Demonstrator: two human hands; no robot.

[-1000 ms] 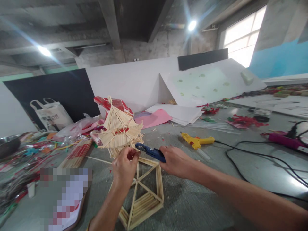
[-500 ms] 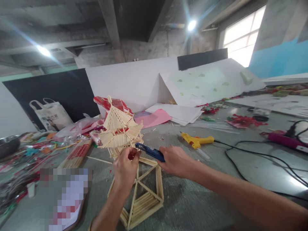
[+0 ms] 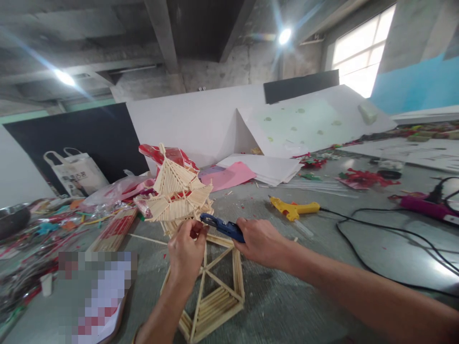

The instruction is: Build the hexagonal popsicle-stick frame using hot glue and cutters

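Observation:
My left hand [image 3: 188, 246] is pinched on a thin wooden stick [image 3: 148, 239] that sticks out to its left. My right hand [image 3: 263, 241] is wrapped round a blue cutting tool [image 3: 222, 227], whose head reaches close to my left fingertips. Beneath both hands lies a hexagonal stick frame [image 3: 218, 308] with spokes and one section of parallel sticks. Behind my left hand stands a tiered pagoda model [image 3: 175, 181] built of sticks. Whether the tool's jaws touch the stick is too small to tell.
A yellow glue gun [image 3: 294, 209] with a black cord lies to the right. Bundled sticks [image 3: 113, 229] and craft scraps lie left, near a blurred flat object [image 3: 103, 301]. Pink paper [image 3: 233, 176] and white sheets [image 3: 268, 167] are behind, with a tote bag [image 3: 79, 172] at the back left.
The blue tool and my right hand have shifted very slightly left. A small pale piece now shows near the glue stick, beside my right wrist.

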